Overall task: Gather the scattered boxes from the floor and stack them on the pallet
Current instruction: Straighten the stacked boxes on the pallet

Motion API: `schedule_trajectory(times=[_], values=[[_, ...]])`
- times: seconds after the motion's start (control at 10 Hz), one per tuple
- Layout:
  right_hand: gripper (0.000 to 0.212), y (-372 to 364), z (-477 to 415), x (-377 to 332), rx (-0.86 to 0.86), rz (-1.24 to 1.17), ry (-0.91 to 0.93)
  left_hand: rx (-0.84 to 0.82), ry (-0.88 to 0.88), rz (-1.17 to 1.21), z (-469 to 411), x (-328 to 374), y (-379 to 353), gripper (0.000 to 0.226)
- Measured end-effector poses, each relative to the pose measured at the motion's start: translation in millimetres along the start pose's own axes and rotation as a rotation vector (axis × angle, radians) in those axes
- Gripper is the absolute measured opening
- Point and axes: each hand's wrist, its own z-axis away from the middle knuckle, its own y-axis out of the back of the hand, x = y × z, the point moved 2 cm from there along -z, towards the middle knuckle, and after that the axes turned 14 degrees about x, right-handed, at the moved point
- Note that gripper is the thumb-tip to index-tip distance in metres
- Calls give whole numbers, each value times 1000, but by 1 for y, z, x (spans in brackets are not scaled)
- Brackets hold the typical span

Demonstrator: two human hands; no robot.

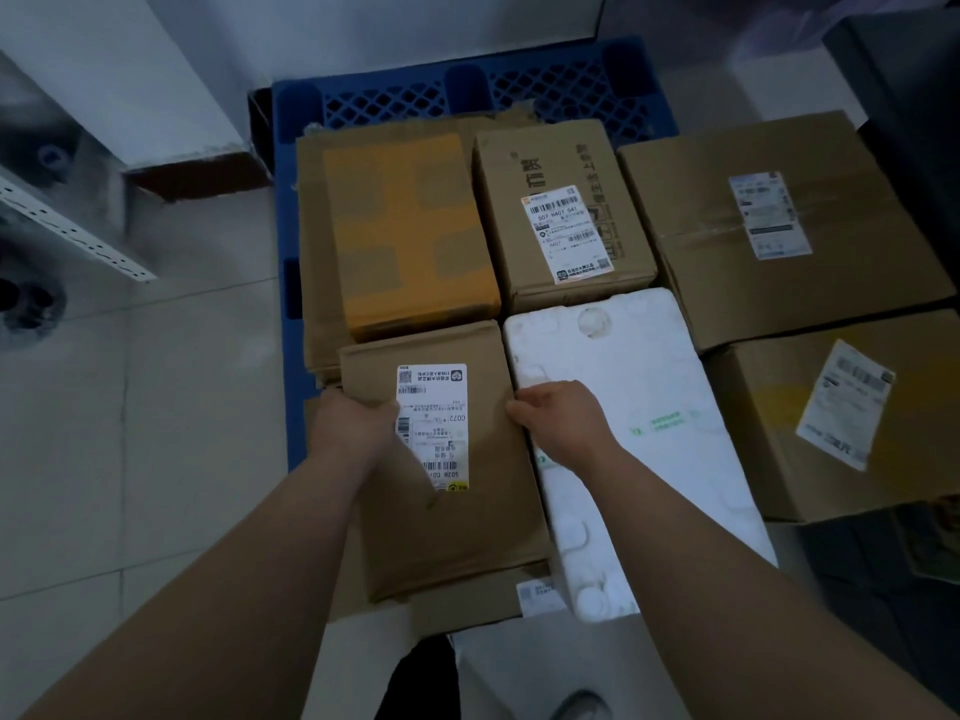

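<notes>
On the rear box [498,226], the rear label [569,233] reads "507 HA07 041" above print too fine to read. On the near box [467,537], the near label [434,423], upside down to the camera, shows "C072" and, at its near edge, "502B C0", cut off. The green print [657,423] on the foam box [623,366], the far-right label [769,215] and the near-right label [844,405] are too blurred to read.

Free to the left: bare tiled floor [182,407] alongside the pallet [545,96], hemmed by a slotted metal rail [67,226] and at the back by a white column [156,85]. Open too above the pallet's far grid strip. Touching side to side: near-left carton [467,522] and white foam box [639,366]; orange-printed carton [405,236] and labelled carton [561,163] close behind. Right side blocked by far-right carton [779,283] and near-right carton [769,433].
</notes>
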Motion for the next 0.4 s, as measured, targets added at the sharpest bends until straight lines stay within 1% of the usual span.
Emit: schedule_trajectory(times=[0.1,0.2,0.3,0.4], values=[[38,10,11,1,59,-46,-5,32,4,-34,4,-7,-3,43],[38,25,24,9,97,-49,13,100,-39,-133,13,-12,-6,62],[40,39,37,24,101,-10,7,148,-119,-225,35,-13,-6,66],[44,64,58,37,109,2,8,174,-230,-231,65,-16,-2,54]])
